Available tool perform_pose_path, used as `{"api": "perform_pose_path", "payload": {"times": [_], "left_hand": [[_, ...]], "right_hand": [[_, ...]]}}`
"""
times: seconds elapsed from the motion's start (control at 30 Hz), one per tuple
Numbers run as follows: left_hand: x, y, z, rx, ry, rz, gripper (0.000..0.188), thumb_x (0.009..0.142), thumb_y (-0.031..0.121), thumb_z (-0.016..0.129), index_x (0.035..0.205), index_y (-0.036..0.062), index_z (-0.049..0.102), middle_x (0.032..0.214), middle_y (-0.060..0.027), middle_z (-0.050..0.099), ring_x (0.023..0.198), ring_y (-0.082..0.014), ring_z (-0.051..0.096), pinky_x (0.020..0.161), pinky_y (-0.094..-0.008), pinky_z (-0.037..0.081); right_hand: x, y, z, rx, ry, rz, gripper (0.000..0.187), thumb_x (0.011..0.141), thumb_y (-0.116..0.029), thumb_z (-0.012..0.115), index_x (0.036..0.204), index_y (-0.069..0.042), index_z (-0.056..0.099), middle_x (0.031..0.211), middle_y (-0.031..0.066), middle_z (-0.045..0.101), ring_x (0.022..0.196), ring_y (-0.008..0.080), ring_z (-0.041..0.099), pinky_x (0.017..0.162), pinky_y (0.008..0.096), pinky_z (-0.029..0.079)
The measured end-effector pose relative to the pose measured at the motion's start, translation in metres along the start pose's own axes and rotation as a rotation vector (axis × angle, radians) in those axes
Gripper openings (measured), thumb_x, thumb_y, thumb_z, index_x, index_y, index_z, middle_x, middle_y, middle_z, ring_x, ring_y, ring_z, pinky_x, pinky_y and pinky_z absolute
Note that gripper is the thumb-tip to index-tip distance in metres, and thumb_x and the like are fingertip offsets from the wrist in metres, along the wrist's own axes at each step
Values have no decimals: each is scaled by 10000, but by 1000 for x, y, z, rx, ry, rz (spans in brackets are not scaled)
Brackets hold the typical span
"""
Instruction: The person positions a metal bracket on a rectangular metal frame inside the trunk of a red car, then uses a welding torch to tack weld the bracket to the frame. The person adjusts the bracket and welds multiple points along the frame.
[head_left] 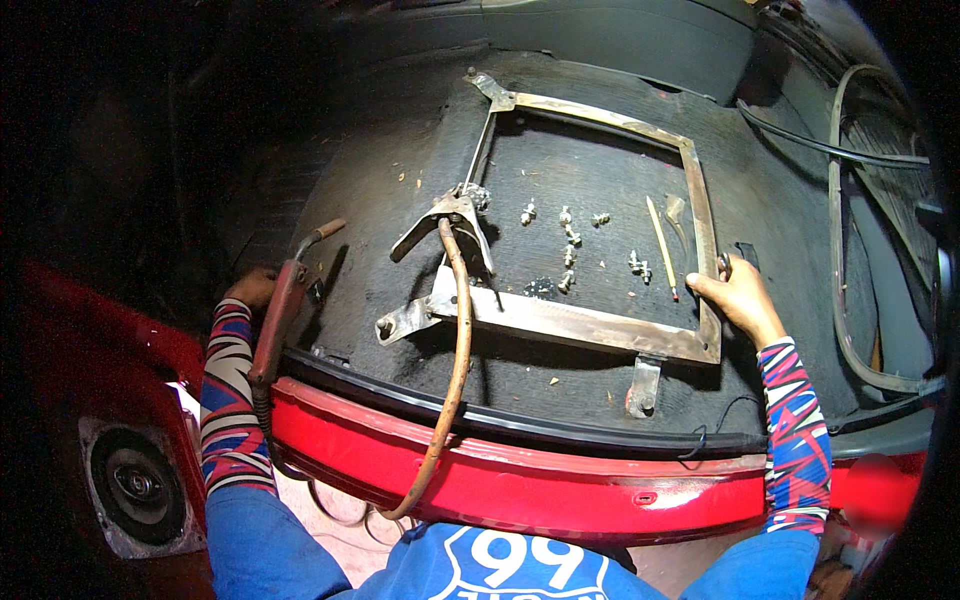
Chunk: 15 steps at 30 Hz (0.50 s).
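On the dark floor mat lies a rectangular bare-metal frame [575,322] with tabs at its corners. My right hand [742,297] is closed round its right bar, thumb on the top side. A welding ground clamp [446,212] sits at the frame's left bar, its thick brown cable [461,350] looping over the near bar toward me. My left hand [254,286] rests just left of a welding torch [279,325] with a red handle and bent neck. The handle hides its fingers, so whether it grips the torch cannot be told.
Inside the frame lie several small bolts [568,255], a pale yellow pencil [662,245] and a small brush-like piece [678,215]. A red sill [520,475] borders the mat nearest me. A round speaker [137,485] is at lower left; a bent strip [838,220] stands at right.
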<state>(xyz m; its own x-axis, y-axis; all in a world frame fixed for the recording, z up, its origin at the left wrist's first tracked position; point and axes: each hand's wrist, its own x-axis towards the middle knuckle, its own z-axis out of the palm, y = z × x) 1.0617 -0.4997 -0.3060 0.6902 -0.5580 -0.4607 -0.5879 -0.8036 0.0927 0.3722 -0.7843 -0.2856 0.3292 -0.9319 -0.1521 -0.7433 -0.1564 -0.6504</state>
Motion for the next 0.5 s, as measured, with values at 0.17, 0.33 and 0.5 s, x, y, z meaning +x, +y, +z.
{"api": "perform_pose_path", "payload": {"times": [0.17, 0.33, 0.5], "left_hand": [[10, -4, 1, 54, -87, 32, 461, 957, 391, 647, 1294, 77, 680, 1216, -187, 719, 1096, -299, 688, 965, -427, 532], [20, -17, 3, 85, -61, 9, 460, 976, 336, 634, 1382, 120, 620, 1192, -153, 729, 1050, -263, 692, 922, -425, 549], [29, -29, 6, -64, -10, 232, 498, 990, 437, 595, 1343, 91, 657, 1202, -129, 724, 1037, -250, 691, 928, -418, 539]], "right_hand": [[0, 1, 1, 26, 13, -18, 454, 806, -332, 838, 1068, 20, 723, 891, 99, 744, 777, 163, 679, 742, 349, 548], [-1, -5, -3, -91, 4, 49, 494, 794, -405, 842, 1059, -2, 735, 867, 94, 743, 766, 162, 680, 744, 348, 545], [-1, -3, -5, -129, 15, 47, 524, 775, -441, 844, 1031, 5, 740, 922, 157, 759, 830, 227, 721, 785, 386, 555]]}}
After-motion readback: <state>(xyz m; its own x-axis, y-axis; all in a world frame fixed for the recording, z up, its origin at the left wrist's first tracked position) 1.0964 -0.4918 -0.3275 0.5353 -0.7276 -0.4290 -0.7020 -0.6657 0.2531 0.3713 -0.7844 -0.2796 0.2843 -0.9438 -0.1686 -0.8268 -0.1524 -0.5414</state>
